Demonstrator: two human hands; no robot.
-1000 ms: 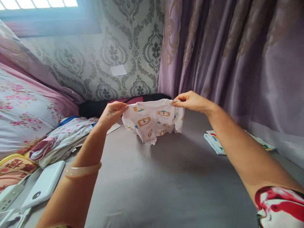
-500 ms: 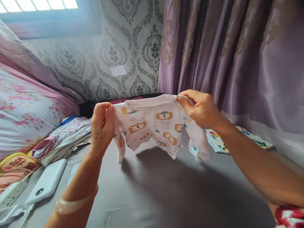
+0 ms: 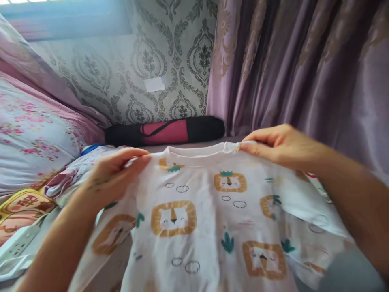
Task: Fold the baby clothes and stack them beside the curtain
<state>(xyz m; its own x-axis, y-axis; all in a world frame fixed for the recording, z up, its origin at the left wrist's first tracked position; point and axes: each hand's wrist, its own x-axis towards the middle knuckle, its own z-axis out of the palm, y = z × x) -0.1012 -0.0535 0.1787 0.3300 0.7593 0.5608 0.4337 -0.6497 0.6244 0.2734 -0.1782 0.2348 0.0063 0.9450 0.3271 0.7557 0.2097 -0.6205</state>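
Note:
A small white long-sleeved shirt (image 3: 206,219) with a print of lion faces, clouds and green leaves is stretched out between my two hands, its neckline at the top. My left hand (image 3: 114,174) pinches the shoulder on the left side, thumb against fingers. At the opposite shoulder, beside the neckline, my right hand (image 3: 276,146) grips the fabric the same way. Both sleeves hang outward beneath my forearms, and the shirt's lower hem lies outside the picture.
A black and pink rolled bag (image 3: 165,132) lies along the patterned wall. To the left are a floral pillow (image 3: 33,142), folded clothes (image 3: 79,168), a yellow printed item (image 3: 26,205) and a white power strip (image 3: 20,243). Purple curtains (image 3: 273,73) hang at the right.
The shirt has come up and nearer to me, now filling the lower middle of the view and hanging spread out. Both hands have moved outward, still gripping the shoulders. The rolled bag shows more fully.

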